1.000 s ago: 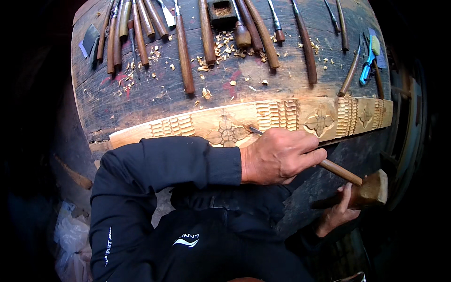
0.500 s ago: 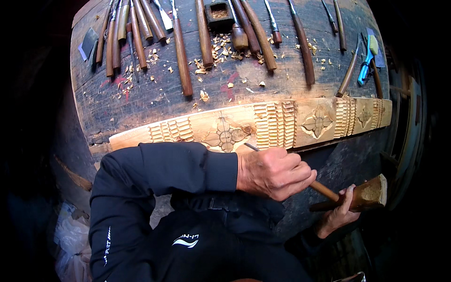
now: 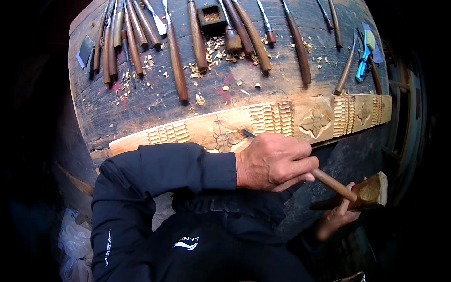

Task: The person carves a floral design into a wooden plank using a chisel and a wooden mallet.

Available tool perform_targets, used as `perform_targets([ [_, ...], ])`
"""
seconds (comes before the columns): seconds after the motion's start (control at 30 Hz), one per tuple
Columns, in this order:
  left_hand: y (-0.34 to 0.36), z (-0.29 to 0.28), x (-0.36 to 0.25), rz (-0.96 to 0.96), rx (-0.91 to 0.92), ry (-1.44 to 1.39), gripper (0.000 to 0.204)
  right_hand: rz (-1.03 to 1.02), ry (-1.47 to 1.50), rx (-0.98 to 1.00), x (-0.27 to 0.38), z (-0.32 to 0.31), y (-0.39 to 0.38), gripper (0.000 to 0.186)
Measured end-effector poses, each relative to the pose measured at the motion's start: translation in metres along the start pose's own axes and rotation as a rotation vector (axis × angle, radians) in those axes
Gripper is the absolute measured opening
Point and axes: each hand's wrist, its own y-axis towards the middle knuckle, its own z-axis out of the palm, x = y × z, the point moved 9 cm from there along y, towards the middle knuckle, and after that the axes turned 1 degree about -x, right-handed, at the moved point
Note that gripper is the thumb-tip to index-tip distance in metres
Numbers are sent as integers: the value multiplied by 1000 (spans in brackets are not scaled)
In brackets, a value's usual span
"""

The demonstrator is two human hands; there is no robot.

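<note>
My left hand (image 3: 279, 162) is closed around a wood chisel (image 3: 331, 183), its fingers wrapped round the wooden handle. The chisel's dark blade points up and left, its tip at the edge of a flower pattern on a long pale carved board (image 3: 129, 143). Low on the right, my right hand (image 3: 339, 217) grips a wooden mallet (image 3: 369, 191) with a thick, blunt head. The chisel's butt end overlaps the mallet head in view; whether they touch I cannot tell. Rows of scale-like cuts and outlined flowers run along the board. My left sleeve covers part of its near edge.
Several chisels and gouges (image 3: 176, 63) with wooden handles lie across the far side of the dark worn workbench (image 3: 155, 105). Wood chips surround a small square dark box (image 3: 211, 18). A blue brush (image 3: 364, 58) lies at the right; a plastic bag (image 3: 77, 246) sits lower left.
The chisel tip has moved up the board to the flower's right edge, and its butt end has shifted right over the mallet head. My right hand and the mallet have barely moved.
</note>
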Motion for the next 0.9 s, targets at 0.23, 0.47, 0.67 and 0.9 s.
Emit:
perform_targets([
  [0.23, -14, 18, -19, 210, 163, -41, 32, -136, -85, 62, -20, -19, -3, 39],
  [0.47, -4, 3, -4, 14, 42, -38, 31, -37, 108, 68, -8, -5, -12, 67],
  [0.67, -4, 0, -4, 8, 49, -47, 31, -42, 81, 14, -4, -8, -15, 68],
  [0.9, -3, -2, -3, 1, 35, -55, 31, -362, -157, 43, -12, -30, -17, 48],
])
